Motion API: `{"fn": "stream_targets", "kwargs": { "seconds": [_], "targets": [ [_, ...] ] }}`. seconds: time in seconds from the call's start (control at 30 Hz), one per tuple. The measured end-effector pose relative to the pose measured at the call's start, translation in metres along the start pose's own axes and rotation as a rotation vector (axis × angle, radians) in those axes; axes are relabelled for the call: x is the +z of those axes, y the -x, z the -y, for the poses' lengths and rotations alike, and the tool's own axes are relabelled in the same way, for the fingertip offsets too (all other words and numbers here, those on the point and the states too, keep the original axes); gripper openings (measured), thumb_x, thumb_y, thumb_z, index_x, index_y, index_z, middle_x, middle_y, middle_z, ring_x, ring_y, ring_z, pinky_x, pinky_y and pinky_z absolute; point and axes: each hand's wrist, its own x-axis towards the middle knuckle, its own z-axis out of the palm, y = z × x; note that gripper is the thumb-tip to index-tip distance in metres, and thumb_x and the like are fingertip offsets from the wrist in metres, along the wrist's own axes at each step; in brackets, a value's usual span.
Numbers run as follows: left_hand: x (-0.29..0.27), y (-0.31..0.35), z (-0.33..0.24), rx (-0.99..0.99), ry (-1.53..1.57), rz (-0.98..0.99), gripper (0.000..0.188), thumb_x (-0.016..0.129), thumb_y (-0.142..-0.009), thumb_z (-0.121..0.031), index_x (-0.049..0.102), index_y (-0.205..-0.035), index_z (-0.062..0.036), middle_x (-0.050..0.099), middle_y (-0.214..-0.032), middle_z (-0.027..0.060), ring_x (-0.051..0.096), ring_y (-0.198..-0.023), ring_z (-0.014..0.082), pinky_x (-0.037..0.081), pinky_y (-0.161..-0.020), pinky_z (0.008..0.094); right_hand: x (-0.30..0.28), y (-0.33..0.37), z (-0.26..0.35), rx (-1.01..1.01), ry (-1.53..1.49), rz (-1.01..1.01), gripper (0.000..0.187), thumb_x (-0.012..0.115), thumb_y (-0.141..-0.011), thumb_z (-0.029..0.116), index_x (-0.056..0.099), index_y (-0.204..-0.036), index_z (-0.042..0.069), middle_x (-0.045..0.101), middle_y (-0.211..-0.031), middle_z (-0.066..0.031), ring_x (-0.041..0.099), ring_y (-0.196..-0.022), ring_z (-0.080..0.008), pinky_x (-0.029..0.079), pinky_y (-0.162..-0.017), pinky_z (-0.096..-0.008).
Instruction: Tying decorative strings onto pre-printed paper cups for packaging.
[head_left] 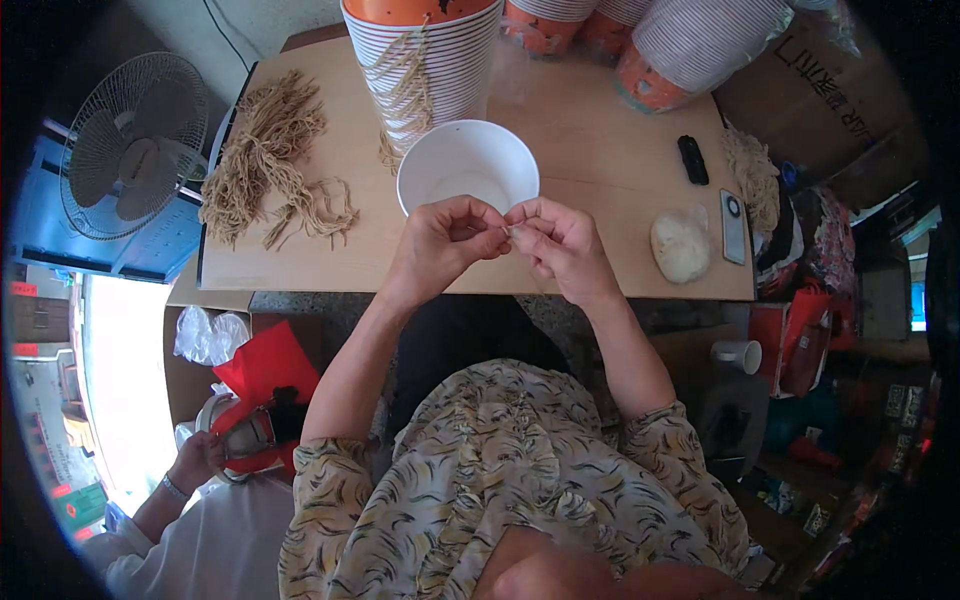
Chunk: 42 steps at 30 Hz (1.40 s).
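Between both hands [450,243] [568,248], near the white tub [470,160], a small pale piece [507,230] is pinched, its kind unclear.

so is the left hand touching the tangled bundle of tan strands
Apart: the head view shows light-brown tabletop between the left hand and the tangled bundle of tan strands.

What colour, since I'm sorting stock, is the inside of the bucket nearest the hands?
The bucket is white inside, clearest in the head view.

Cream shirt [620,490] with black and mustard brushstroke print, ruffled front [465,440], elbow-length sleeves [330,485], black legwear [480,335], bare fingers [484,243]
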Motion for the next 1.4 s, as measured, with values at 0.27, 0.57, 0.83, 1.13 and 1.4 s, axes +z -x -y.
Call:
{"fn": "stream_targets", "kwargs": {
  "seconds": [0.27, 0.57, 0.83, 1.13, 1.4],
  "targets": [
    [-0.001, 0.000, 0.002, 0.027, 0.019, -0.001, 0.007, 0.069, -0.093, 0.000, 0.063, -0.096, 0.0027, 0.072, -0.092, 0.0099, 0.072, -0.089, 0.0167, 0.060, -0.079, 0.0270, -0.003, -0.003, -0.003, -0.071, 0.052, 0.064, 0.013, 0.063, -0.098, 0.010, 0.062, -0.106, -0.001, 0.066, -0.083, -0.0010, 0.054, -0.068, -0.0042, 0.044, -0.061, -0.0199],
    [-0.003, 0.000, 0.000, -0.002, 0.067, 0.052, 0.009, 0.066, -0.095, 0.002, 0.060, -0.102, 0.0015, 0.071, -0.097, 0.0098, 0.071, -0.093, 0.0162, 0.059, -0.082, 0.0270, 0.002, -0.003, -0.011, -0.080, -0.109, 0.005, 0.013, 0.061, -0.100, 0.016, 0.060, -0.102, 0.004, 0.059, -0.079, 0.0027, 0.050, -0.067, -0.0033, 0.040, -0.058, -0.0188],
    [-0.001, 0.003, -0.007, -0.024, 0.067, 0.035, 0.032, 0.061, -0.095, 0.004, 0.055, -0.125, -0.0003, 0.072, -0.102, 0.0115, 0.070, -0.093, 0.0164, 0.059, -0.084, 0.0300, 0.000, -0.004, -0.012, -0.053, -0.224, -0.017, 0.009, 0.062, -0.098, 0.017, 0.060, -0.100, 0.009, 0.054, -0.077, 0.0063, 0.043, -0.062, -0.0007, 0.027, -0.051, -0.0161],
    [0.003, 0.008, -0.005, 0.089, -0.060, -0.016, 0.043, 0.058, -0.090, 0.008, 0.055, -0.133, -0.0001, 0.074, -0.104, 0.0126, 0.070, -0.086, 0.0128, 0.058, -0.077, 0.0268, -0.005, -0.003, -0.014, -0.055, -0.284, 0.002, 0.009, 0.062, -0.097, 0.017, 0.059, -0.099, 0.009, 0.052, -0.075, 0.0063, 0.042, -0.062, -0.0020, 0.027, -0.053, -0.0170],
    [0.015, 0.012, -0.001, 0.304, -0.404, -0.203, 0.013, 0.079, -0.086, -0.009, 0.076, -0.097, -0.0028, 0.072, -0.080, 0.0044, 0.063, -0.064, 0.0079, 0.052, -0.058, 0.0260, -0.006, 0.002, -0.006, -0.088, -0.268, 0.048, 0.012, 0.064, -0.096, 0.017, 0.061, -0.099, 0.005, 0.054, -0.075, 0.0057, 0.046, -0.065, -0.0028, 0.031, -0.055, -0.0178]
  ]
}}
